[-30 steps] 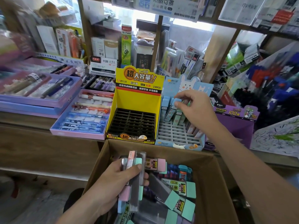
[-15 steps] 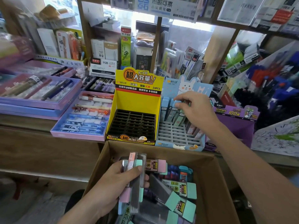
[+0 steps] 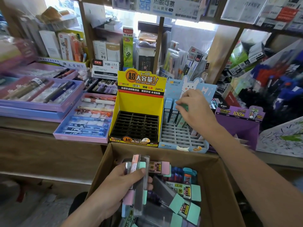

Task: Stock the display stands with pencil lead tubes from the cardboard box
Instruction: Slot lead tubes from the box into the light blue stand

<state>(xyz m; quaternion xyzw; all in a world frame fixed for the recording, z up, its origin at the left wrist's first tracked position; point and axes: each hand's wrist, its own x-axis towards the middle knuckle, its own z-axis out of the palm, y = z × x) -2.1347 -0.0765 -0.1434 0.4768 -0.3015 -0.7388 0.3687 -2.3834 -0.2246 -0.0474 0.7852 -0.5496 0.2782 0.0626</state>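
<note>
Mostly hidden, a green tube [image 3: 184,106] sits pinched in the right hand [image 3: 195,110].

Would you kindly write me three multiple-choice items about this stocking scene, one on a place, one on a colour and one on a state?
1. Where is the right hand?
A. in the purple trays
B. at the light blue stand
C. on the floor

2. What colour is the grid in the yellow stand?
A. black
B. white
C. red

3. What is the left hand doing?
A. hanging open
B. gripping a bundle of tubes
C. pressing a shelf

Answers: B, it pinches a green-capped tube there; A, its slots are black; B, its fingers wrap the bundle above the cardboard box.
</note>
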